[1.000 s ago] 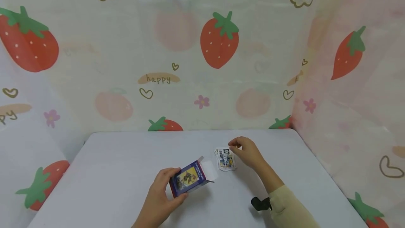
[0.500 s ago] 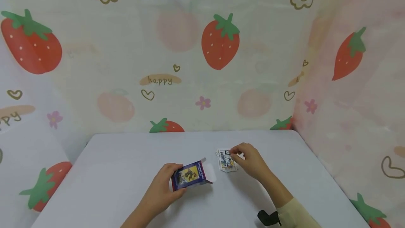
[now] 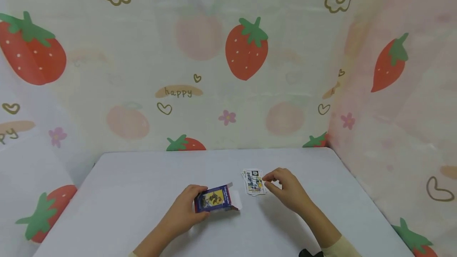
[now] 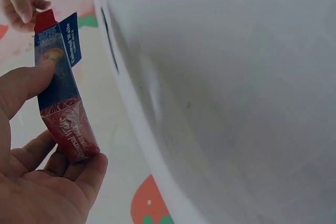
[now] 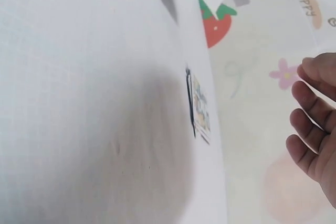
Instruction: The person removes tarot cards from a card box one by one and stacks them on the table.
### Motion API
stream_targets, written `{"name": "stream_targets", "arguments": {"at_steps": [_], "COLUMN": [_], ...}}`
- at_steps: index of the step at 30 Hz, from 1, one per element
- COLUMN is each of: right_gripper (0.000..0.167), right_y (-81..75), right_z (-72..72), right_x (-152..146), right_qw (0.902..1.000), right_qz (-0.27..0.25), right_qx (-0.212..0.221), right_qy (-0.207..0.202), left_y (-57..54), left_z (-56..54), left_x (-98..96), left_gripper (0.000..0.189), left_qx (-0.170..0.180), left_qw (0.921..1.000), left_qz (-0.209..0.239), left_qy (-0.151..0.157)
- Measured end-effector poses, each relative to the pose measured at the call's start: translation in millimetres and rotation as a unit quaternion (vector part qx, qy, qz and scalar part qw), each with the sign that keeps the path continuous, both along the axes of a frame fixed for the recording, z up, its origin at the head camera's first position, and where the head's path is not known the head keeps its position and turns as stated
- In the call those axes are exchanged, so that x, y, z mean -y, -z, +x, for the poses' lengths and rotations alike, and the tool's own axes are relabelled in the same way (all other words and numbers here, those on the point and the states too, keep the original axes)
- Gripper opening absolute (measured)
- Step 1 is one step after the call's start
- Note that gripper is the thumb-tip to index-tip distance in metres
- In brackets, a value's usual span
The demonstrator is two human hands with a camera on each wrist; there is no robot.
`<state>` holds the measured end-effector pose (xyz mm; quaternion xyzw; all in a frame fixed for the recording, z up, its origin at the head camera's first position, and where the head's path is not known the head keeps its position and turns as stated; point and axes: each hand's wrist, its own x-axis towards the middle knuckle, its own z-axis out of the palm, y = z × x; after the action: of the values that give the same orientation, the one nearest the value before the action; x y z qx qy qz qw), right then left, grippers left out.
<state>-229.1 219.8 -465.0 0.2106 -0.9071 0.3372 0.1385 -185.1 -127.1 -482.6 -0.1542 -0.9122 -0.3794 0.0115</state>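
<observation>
My left hand [image 3: 185, 209] holds a blue and red card box [image 3: 214, 199] tilted above the table, thumb on one side and fingers on the other. The box's end flap hangs open toward the right, and the left wrist view shows its printed blue side and red end [image 4: 73, 129] under the fingers. A small stack of picture cards [image 3: 255, 182] lies face up on the table, its edges slightly uneven. Just right of the stack hovers my right hand [image 3: 290, 189], fingers loosely bent; the right wrist view shows nothing between its fingertips [image 5: 301, 93].
A white table [image 3: 143, 177] spreads under both hands. Behind it and at the sides hang curtains [image 3: 200, 62] printed with strawberries, hearts and flowers. A black object [image 3: 310, 253] sits by the right sleeve at the bottom edge.
My right hand has come down and nearer to me, from the far edge of the card stack to its right side. The box in my left hand has turned more level.
</observation>
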Motion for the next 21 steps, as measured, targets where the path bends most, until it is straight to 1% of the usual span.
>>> {"name": "stream_targets", "arguments": {"at_steps": [6, 10, 15, 21], "right_gripper": [0.016, 0.017, 0.020, 0.023], "right_y": [-1.0, -0.8, 0.2, 2.1], "right_z": [12.4, 19.9, 26.6, 32.9], "right_x": [-9.6, -15.5, -22.8, -32.6], "right_qw": [0.9998, 0.9995, 0.9991, 0.9989], "right_qz": [0.006, 0.007, 0.009, 0.020], "right_qx": [-0.020, -0.032, -0.042, -0.042], "right_qy": [0.003, -0.001, -0.005, 0.007], "left_y": [9.3, 13.5, 16.3, 15.9], "left_z": [-5.0, -7.1, -7.9, -8.1], "left_x": [0.6, 2.1, 2.7, 2.7], "left_gripper": [0.070, 0.072, 0.072, 0.075], "left_qx": [0.006, 0.011, 0.026, 0.055], "left_qw": [0.9998, 0.9996, 0.9989, 0.9978], "left_qz": [-0.007, -0.003, 0.005, 0.002], "left_qy": [0.015, 0.024, 0.038, 0.039]}}
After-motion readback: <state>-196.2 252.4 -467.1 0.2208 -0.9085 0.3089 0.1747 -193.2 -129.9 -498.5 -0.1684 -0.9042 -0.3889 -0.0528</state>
